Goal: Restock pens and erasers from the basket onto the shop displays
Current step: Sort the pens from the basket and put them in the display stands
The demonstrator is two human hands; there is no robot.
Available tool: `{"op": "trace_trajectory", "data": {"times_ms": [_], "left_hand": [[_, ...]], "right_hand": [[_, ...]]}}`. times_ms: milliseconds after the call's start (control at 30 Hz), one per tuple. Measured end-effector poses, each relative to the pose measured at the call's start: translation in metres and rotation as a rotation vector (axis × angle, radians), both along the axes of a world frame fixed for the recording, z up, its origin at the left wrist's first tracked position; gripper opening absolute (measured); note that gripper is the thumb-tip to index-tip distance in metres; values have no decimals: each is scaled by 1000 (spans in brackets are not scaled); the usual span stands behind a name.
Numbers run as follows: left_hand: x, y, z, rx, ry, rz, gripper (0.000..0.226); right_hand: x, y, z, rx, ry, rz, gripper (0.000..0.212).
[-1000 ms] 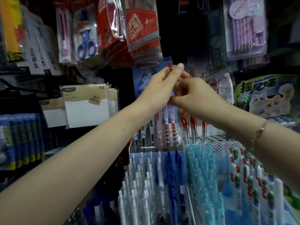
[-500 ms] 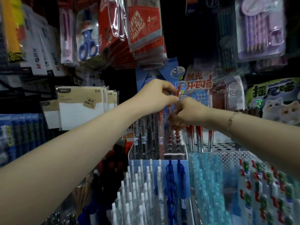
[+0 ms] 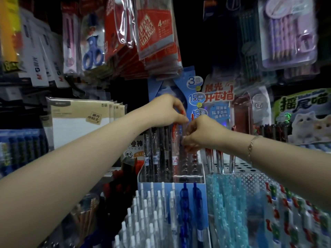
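both hands are reaching over the clear plastic pen rack (image 3: 171, 173), whose top is a grid of round holes. the left hand (image 3: 165, 109) is curling its fingers down tight, thumb and fingertips pinching the red cap end of a slim red pen (image 3: 174, 140) that is standing upright in the rack among the dark-barrelled pens (image 3: 157, 149). the right hand (image 3: 200, 133) is also closing, its fingers folding into a loose fist around a bunch of red-tipped pens (image 3: 192, 116); one red tip is poking up above the knuckles, and how many it is gripping cannot be told. the two hands are sitting just beside each other, nearly touching. a thin chain bracelet (image 3: 251, 144) is lying on the right wrist. nearer the camera, smooth white-capped pens (image 3: 143, 217) and bumpy translucent blue pens (image 3: 225, 203) are standing in rows
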State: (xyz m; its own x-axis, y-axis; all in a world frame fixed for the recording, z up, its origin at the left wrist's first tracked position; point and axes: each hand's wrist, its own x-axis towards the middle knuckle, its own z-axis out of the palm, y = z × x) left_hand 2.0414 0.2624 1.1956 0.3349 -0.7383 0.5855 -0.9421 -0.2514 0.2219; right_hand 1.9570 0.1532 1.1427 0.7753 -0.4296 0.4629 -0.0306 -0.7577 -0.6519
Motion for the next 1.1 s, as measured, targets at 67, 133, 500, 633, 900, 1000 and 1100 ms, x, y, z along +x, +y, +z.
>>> {"op": "trace_trajectory", "data": {"times_ms": [67, 133, 500, 633, 900, 1000, 1100], "left_hand": [[1, -1, 2, 61, -9, 10, 13], [1, -2, 6, 99, -40, 25, 13], [4, -11, 9, 189, -114, 9, 19], [1, -13, 12, 224, -115, 37, 20], [1, -8, 3, 143, -124, 43, 27], [3, -4, -1, 111, -116, 14, 20], [4, -2, 0, 110, -111, -1, 21]], "right_hand": [[-1, 2, -3, -69, 52, -36, 13], [-7, 2, 3, -72, 111, -33, 12], [-13, -14, 30, -288, 68, -205, 36], [-1, -14, 28, -226, 60, -190, 39], [16, -8, 31, -293, 71, -302, 23], [18, -8, 35, -353, 96, -334, 24], [12, -7, 53, -426, 2, -399, 18]]}}
